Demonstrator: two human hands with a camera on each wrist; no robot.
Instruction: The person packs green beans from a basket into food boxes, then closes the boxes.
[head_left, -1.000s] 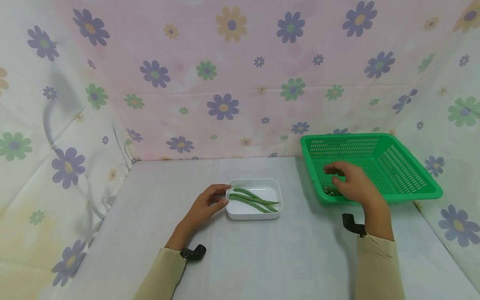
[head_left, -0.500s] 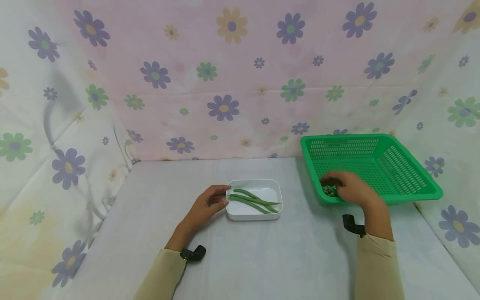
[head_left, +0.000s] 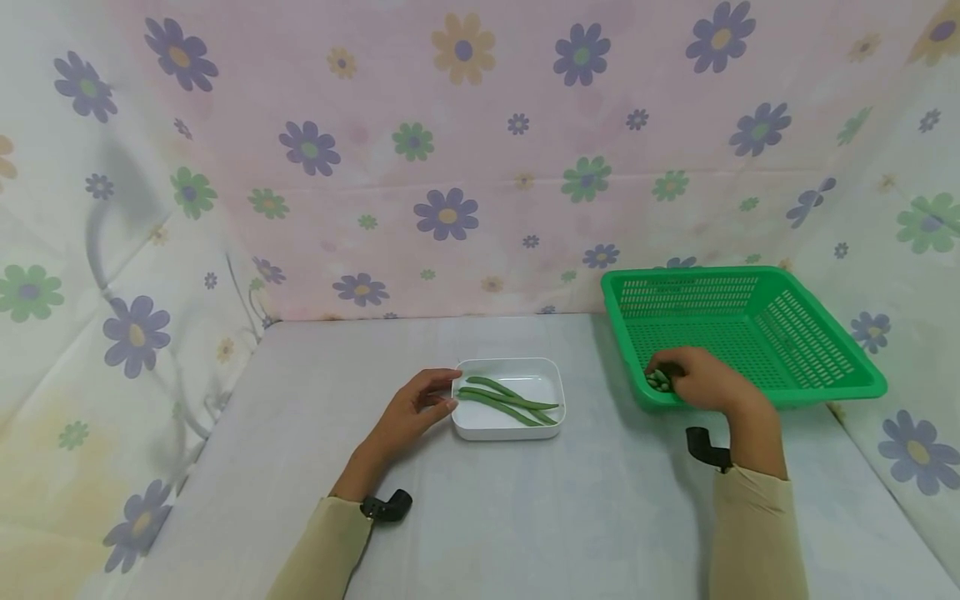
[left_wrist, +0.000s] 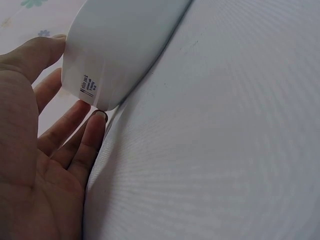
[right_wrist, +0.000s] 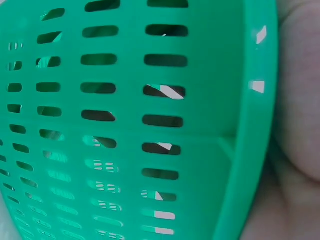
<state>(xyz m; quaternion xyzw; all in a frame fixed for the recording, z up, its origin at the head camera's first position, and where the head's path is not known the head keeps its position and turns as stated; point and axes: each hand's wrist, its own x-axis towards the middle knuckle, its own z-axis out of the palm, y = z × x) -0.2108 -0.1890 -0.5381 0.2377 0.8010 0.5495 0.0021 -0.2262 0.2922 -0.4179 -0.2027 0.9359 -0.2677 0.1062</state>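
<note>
Several green beans [head_left: 504,400] lie in a small white dish [head_left: 508,433]. My left hand [head_left: 405,414] touches the left end of this dish, thumb at the near corner and fingers at the far one. In the left wrist view, the thumb meets the rim of the dish [left_wrist: 120,45] and the other fingers rest against its lower side. My right hand [head_left: 701,379] reaches into the green basket [head_left: 817,395], its fingers curled down at a bunch of green beans [head_left: 658,381] in the near left corner. Its fingertips are partly hidden. The right wrist view holds mainly the slotted basket wall [right_wrist: 200,115].
A white cloth [head_left: 517,517] covers the table under the dish and basket. Behind it hangs a flowered curtain [head_left: 480,275], which also runs along both sides. The basket's raised rim stands between the right forearm and the beans inside.
My right hand has gone down from above the basket to the bunch of beans, and its fingers have drawn in. The left hand and the dish have stayed put.
</note>
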